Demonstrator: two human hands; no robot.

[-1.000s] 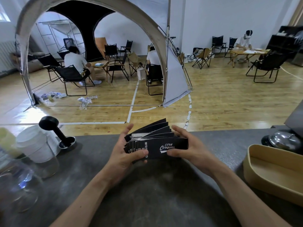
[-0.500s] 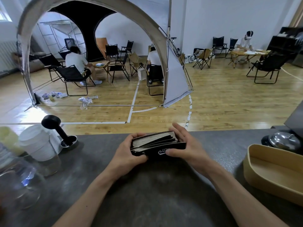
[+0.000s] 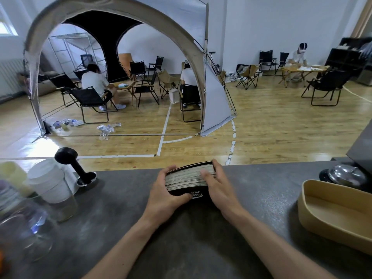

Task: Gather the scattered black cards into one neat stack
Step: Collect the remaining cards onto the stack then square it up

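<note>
gripping the stack of black cards (image 3: 188,177) from both ends, your left hand (image 3: 164,195) and right hand (image 3: 218,187) close around it. stack rests edge-down on grey counter (image 3: 201,238), edges aligned.

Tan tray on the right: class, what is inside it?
The tan tray shows only bare floor inside. Its near wall hides the closest strip, and its right end runs off frame.
</note>
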